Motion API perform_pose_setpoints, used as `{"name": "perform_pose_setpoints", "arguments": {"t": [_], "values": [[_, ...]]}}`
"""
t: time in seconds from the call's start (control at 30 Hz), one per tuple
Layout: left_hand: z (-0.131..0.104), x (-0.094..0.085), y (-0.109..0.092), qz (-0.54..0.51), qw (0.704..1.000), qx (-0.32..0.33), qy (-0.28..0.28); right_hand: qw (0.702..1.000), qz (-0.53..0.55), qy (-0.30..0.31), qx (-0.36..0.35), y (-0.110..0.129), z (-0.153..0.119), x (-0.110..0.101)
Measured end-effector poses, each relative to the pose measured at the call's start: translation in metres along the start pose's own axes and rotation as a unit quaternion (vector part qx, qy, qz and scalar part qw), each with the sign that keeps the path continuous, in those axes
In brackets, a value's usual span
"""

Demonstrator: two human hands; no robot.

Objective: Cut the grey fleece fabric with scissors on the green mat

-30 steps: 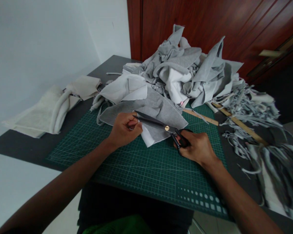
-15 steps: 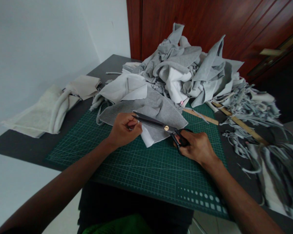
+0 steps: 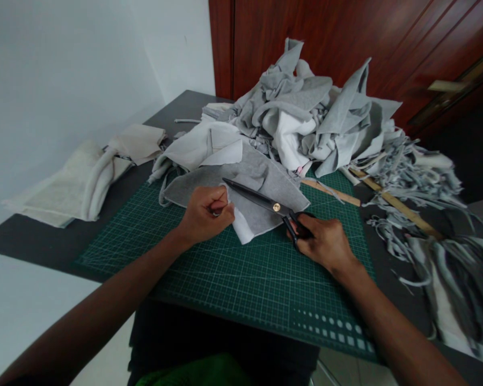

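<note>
- While the right hand [image 3: 324,241] grips the black handles, the scissors [image 3: 257,199] lie between the two hands, forward and to the left of the right hand.
- Long axis of scissors: diagonal, from the handles at near right to the tip at far left. The blades appear together or nearly so.
- Tip position: just beyond the fingers of the left hand [image 3: 205,214], close to the edge of the grey cloth [image 3: 282,187]. Contact between tip and cloth cannot be confirmed.
- Left hand: fingers curled closed, pinching the cloth at its near edge. The exact grip point is partly hidden by the fingers.
- Nearer hand: the left is nearer the tip; the right holds the handle end.
- Grey cloth: spread under and beyond the blades on the green cutting mat [image 3: 233,279]. Its white corner [image 3: 243,230] points toward the person, between the hands.
</note>
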State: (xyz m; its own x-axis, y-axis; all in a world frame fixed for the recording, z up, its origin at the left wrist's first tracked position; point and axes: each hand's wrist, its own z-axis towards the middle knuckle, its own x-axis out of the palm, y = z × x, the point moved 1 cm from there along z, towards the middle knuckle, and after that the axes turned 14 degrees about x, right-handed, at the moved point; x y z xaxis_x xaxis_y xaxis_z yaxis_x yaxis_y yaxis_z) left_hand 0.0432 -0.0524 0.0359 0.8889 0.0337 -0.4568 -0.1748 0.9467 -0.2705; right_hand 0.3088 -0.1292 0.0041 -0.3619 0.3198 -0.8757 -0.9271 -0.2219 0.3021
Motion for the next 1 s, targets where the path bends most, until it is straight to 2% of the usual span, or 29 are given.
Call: {"name": "perform_pose_setpoints", "arguments": {"t": [0.1, 0.33, 0.7, 1.0], "values": [[-0.0001, -0.0009, -0.0008, -0.014, 1.000, 0.006, 0.002, 1.000, 0.022, -0.007, 0.011, -0.0005, 0.0014, -0.0001], [-0.0006, 0.0000, -0.0005, -0.023, 1.000, 0.010, -0.018, 0.999, 0.036, -0.009, -0.022, 0.0043, 0.0025, -0.0030], [-0.0001, 0.0017, 0.0005, 0.013, 0.997, 0.051, -0.047, 0.998, -0.015, -0.031, -0.048, 0.0039, 0.0013, -0.0027], [-0.0033, 0.0028, 0.0004, -0.006, 0.999, 0.028, -0.046, 0.997, -0.025, -0.035, -0.064, 0.0034, 0.0019, -0.0054]]}}
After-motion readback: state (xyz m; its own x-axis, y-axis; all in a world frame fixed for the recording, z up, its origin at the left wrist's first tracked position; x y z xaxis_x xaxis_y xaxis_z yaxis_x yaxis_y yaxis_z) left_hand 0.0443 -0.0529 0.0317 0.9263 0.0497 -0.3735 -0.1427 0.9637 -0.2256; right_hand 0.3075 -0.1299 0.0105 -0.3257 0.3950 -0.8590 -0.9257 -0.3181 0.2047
